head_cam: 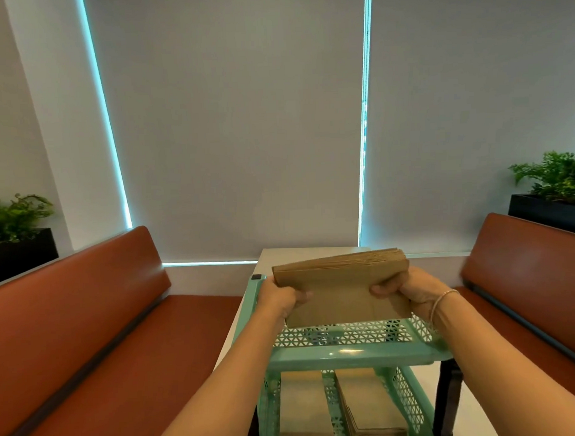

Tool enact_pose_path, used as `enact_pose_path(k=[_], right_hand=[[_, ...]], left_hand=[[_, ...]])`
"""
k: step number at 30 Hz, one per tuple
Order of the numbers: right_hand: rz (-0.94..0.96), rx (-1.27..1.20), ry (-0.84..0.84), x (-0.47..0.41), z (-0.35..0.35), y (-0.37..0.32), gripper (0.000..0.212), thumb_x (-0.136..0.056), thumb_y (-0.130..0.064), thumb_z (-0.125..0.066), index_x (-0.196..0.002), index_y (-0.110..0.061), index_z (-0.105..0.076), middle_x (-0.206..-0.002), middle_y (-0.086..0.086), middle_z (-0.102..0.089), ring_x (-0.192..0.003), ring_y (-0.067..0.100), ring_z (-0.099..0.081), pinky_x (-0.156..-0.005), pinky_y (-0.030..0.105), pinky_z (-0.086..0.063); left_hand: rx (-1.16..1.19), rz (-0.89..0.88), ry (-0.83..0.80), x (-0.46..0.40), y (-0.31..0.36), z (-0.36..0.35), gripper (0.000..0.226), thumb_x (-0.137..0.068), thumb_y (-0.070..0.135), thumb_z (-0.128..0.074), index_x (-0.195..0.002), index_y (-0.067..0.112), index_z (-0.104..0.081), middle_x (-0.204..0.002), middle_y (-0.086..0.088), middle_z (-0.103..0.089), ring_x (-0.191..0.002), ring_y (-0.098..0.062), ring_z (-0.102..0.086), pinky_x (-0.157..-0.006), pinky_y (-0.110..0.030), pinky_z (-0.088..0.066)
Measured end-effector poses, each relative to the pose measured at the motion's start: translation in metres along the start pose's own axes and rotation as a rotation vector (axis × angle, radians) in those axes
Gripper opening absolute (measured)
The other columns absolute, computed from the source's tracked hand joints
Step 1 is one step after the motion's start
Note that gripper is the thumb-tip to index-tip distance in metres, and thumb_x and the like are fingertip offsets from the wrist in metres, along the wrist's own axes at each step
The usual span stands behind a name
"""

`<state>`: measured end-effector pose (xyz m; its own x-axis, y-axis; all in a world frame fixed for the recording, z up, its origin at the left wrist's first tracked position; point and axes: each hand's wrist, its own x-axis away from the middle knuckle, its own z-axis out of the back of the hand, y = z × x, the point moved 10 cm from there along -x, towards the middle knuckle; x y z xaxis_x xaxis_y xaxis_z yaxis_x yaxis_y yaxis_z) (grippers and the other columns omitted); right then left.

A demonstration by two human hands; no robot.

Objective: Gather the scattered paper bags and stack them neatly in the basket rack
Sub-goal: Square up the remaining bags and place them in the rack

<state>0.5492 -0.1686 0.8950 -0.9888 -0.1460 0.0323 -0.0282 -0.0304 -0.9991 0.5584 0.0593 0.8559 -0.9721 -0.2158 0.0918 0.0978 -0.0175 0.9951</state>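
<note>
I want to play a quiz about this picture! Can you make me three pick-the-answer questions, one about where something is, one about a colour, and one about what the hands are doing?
1. Where is the bundle of bags?
A. Over the rack's top basket
B. On the left bench
C. On the floor

2. What colour is the rack?
A. Red
B. Mint green
C. Black

3. What are the hands doing?
A. Both grip the bundle
B. Only the right one grips it
C. Both hang free

Answers:
1. A, the bundle sits above the top basket's mesh, held up on edge.
2. B, its frame and mesh are pale green.
3. A, the left hand and right hand each curl round one end of the bundle.
</note>
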Motion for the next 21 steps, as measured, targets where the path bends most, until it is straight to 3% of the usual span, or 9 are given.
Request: enact_pose_path(k=[2,5,9,10,13,15,17,19,21], right_hand=[[0.021,-0.010,0.089,-0.001,0.008,0.004,0.040,-0.069,0.022,-0.060,-0.103,0.002,-0.061,-0.101,0.023,-0.066,-0.090,0.036,-0.061,-0.074,0.044,-0.055],[0.026,-0.049,0.224,-0.002,0.018,0.017,0.049,-0.067,0.021,-0.064,-0.110,-0.002,-0.057,-0.104,0.020,-0.062,-0.086,0.029,-0.058,-0.070,0.039,-0.052],[0.064,-0.019,0.309,-0.002,0.017,0.023,0.074,-0.067,0.011,-0.073,-0.129,-0.015,-0.042,-0.115,0.012,-0.054,-0.100,0.026,-0.051,-0.077,0.035,-0.048],[0.076,0.010,0.323,-0.002,0.016,0.023,0.076,-0.070,0.010,-0.072,-0.133,-0.017,-0.038,-0.118,0.012,-0.051,-0.103,0.026,-0.049,-0.082,0.036,-0.047],[0.077,0.050,0.316,-0.007,0.013,0.027,0.070,-0.078,0.011,-0.062,-0.137,-0.016,-0.034,-0.122,0.012,-0.051,-0.105,0.024,-0.048,-0.089,0.039,-0.045],[0.048,0.093,0.300,-0.007,0.011,0.029,0.050,-0.081,0.011,-0.057,-0.124,-0.013,-0.045,-0.115,0.013,-0.055,-0.100,0.024,-0.049,-0.083,0.039,-0.044],[0.047,0.147,0.334,-0.005,0.014,0.028,0.032,-0.083,0.010,-0.050,-0.105,-0.013,-0.053,-0.104,0.013,-0.058,-0.094,0.025,-0.050,-0.080,0.037,-0.042],[0.081,0.164,0.370,-0.004,0.019,0.021,0.029,-0.081,0.012,-0.045,-0.090,-0.015,-0.054,-0.091,0.010,-0.058,-0.088,0.024,-0.049,-0.075,0.033,-0.042],[0.108,0.171,0.382,-0.005,0.023,0.014,0.031,-0.078,0.013,-0.046,-0.082,-0.017,-0.053,-0.085,0.009,-0.057,-0.086,0.024,-0.050,-0.074,0.035,-0.045]], left_hand=[[0.052,-0.036,0.011,0.001,0.005,0.000,0.060,-0.070,-0.011,-0.074,-0.123,0.009,-0.053,-0.119,-0.008,-0.062,-0.117,-0.028,-0.055,-0.099,-0.038,-0.047],[0.072,-0.042,0.017,0.006,0.002,-0.001,0.061,-0.073,-0.010,-0.071,-0.127,0.007,-0.047,-0.122,-0.011,-0.059,-0.114,-0.029,-0.055,-0.096,-0.040,-0.048],[0.102,-0.043,0.015,0.006,-0.002,-0.006,0.066,-0.073,-0.008,-0.072,-0.130,0.005,-0.041,-0.121,-0.014,-0.059,-0.101,-0.024,-0.057,-0.076,-0.031,-0.051],[0.093,-0.039,0.007,0.005,-0.003,-0.008,0.071,-0.071,-0.007,-0.074,-0.132,0.005,-0.039,-0.124,-0.014,-0.057,-0.104,-0.023,-0.057,-0.076,-0.030,-0.051],[0.020,-0.013,-0.012,0.006,-0.008,-0.013,0.095,-0.065,-0.001,-0.080,-0.143,0.009,-0.025,-0.137,-0.012,-0.047,-0.123,-0.029,-0.048,-0.100,-0.044,-0.045],[-0.003,-0.006,-0.025,0.005,-0.008,-0.014,0.093,-0.067,-0.001,-0.079,-0.142,0.008,-0.026,-0.137,-0.011,-0.048,-0.123,-0.030,-0.048,-0.103,-0.045,-0.042],[0.011,-0.026,-0.017,0.008,-0.004,-0.012,0.069,-0.075,-0.003,-0.073,-0.134,0.004,-0.039,-0.128,-0.011,-0.056,-0.116,-0.029,-0.054,-0.094,-0.035,-0.046],[0.028,-0.057,-0.016,0.009,0.002,-0.011,0.053,-0.080,-0.004,-0.068,-0.128,0.005,-0.048,-0.122,-0.013,-0.060,-0.110,-0.028,-0.057,-0.086,-0.034,-0.048],[0.046,-0.087,-0.023,0.012,0.012,-0.010,0.051,-0.082,-0.002,-0.068,-0.128,0.008,-0.048,-0.121,-0.013,-0.061,-0.109,-0.028,-0.058,-0.088,-0.037,-0.049]])
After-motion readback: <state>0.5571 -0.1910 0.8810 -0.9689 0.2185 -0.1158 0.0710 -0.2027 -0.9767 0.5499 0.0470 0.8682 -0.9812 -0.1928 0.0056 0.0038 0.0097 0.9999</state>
